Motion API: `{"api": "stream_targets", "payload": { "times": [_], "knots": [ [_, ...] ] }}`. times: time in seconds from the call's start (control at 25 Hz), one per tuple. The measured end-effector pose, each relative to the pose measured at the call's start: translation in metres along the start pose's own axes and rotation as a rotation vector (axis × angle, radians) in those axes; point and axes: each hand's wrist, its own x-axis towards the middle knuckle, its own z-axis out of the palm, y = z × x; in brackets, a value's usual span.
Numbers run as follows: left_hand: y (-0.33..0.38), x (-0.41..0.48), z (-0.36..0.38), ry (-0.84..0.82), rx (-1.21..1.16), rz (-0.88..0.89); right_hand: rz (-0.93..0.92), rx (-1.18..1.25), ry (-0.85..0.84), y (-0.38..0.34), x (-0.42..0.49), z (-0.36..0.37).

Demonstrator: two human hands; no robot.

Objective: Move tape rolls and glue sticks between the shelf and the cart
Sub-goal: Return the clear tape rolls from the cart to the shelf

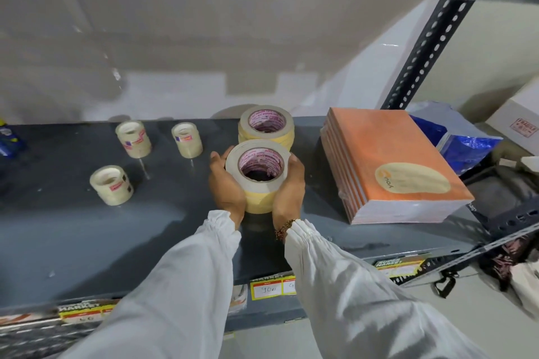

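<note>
Though flanked, tape stack (256, 175) hand-clasped.

Both arms reach forward side by side in loose white sleeves gathered at the wrists. The left grip (226, 183) is cupped with its palm turned inward to the right, fingers curled forward and the thumb up near the top. The right grip (288, 186) mirrors it, palm facing left, fingers wrapped round the far side. The two grips press toward each other, closed on one stack of tape rolls (258, 175) between them. A beaded bracelet sits just behind the right grip, at the cuff.
</note>
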Motion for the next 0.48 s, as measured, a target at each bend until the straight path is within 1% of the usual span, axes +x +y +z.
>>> {"api": "stream_targets", "payload": {
  "times": [0.08, 0.16, 0.24, 0.32, 0.48],
  "knots": [
    [0.0002, 0.0017, -0.0022, -0.028, 0.013, -0.015, 0.012, -0.033, 0.004, 0.0001, -0.0003, -0.0001],
    [0.0048, 0.0019, -0.0046, -0.082, 0.032, -0.009, -0.015, -0.070, 0.019, 0.0018, -0.0001, -0.0005],
    [0.0082, 0.0021, -0.0053, -0.120, 0.138, 0.031, -0.041, -0.093, 0.038, 0.0030, 0.0003, -0.0011],
    [0.0089, 0.0014, -0.0066, -0.102, 0.199, 0.060, -0.049, -0.098, 0.052, 0.0031, 0.0000, -0.0017],
    [0.0091, -0.0065, -0.0074, -0.088, 0.172, 0.078, -0.045, -0.069, 0.061, 0.0026, 0.0001, -0.0013]
  ]
}}
